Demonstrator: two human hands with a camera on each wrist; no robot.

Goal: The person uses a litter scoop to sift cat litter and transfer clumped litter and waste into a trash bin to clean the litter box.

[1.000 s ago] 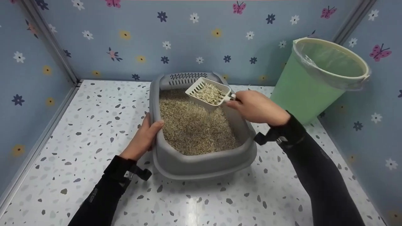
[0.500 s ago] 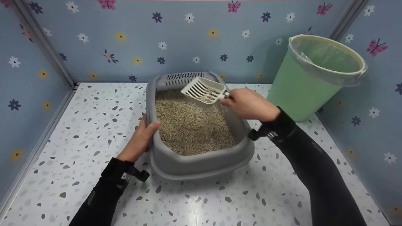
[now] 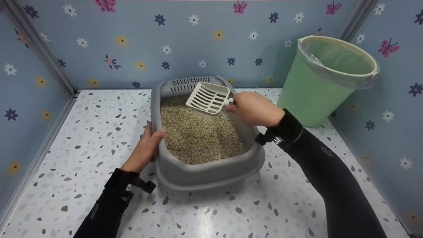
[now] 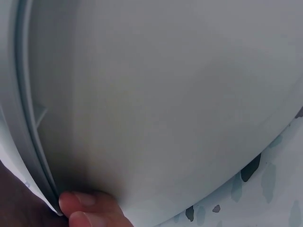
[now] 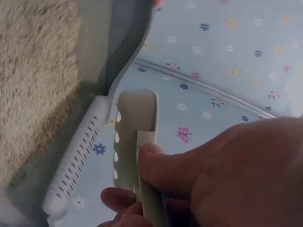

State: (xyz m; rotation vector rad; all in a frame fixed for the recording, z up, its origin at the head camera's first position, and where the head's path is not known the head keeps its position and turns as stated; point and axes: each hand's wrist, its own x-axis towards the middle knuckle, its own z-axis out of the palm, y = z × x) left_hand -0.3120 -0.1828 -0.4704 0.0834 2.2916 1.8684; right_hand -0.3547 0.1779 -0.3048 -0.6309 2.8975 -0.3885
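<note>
A grey litter box [image 3: 211,175] filled with tan granular litter [image 3: 201,135] stands on the floor in the head view. My left hand [image 3: 143,147] grips its left rim, thumb over the top. In the left wrist view, fingertips [image 4: 92,208] press the box's outer wall beneath the rim. My right hand [image 3: 256,107] holds a white slotted litter scoop [image 3: 209,97] by its handle, above the far part of the litter. Its slots show bare, with no litter on them. The right wrist view has the thumb lying along the scoop handle [image 5: 150,189], fingers curled beneath.
A green trash bin [image 3: 317,89] with a clear liner stands at the back right, close to the litter box. Blue flower-patterned walls [image 3: 185,36] enclose the back and both sides. Speckled white floor [image 3: 96,132] surrounds the box.
Litter heaped in the scoop one second ago has fallen through the slots into the box, leaving the scoop bare. The scoop has tilted. My left hand keeps its grip on the rim.
</note>
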